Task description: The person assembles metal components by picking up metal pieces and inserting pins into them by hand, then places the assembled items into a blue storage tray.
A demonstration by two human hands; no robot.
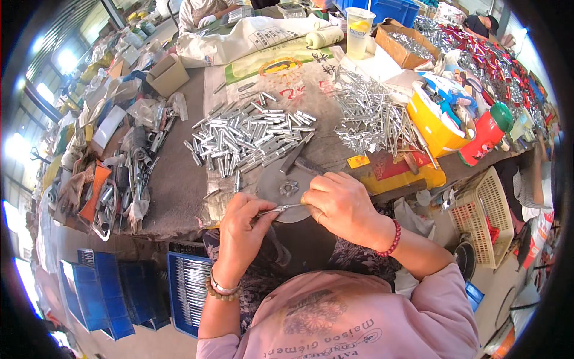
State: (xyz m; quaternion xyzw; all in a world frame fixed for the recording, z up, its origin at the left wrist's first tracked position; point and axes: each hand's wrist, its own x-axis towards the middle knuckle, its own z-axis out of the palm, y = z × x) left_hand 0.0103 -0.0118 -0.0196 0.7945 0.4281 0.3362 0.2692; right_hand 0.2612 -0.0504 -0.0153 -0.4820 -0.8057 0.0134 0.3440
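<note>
Slim metal rod (280,209) over round grey plate's (268,182) near edge | probably light, stiff, slippery | grip ends | left hand (241,226), right hand (345,207) pinching opposite ends

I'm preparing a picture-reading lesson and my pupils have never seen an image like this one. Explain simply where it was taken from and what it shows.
There is no machine here: a person works with bare hands. The single picture comes from a wide fisheye camera worn on that person's head, looking down, so straight edges curve near the rim.

The left hand and right hand hold a slender silver metal part between them, at the near edge of a round, flat grey plate. On the brown worktable lie a heap of short silver metal pieces and, to its right, a heap of thin silver rods.
</note>
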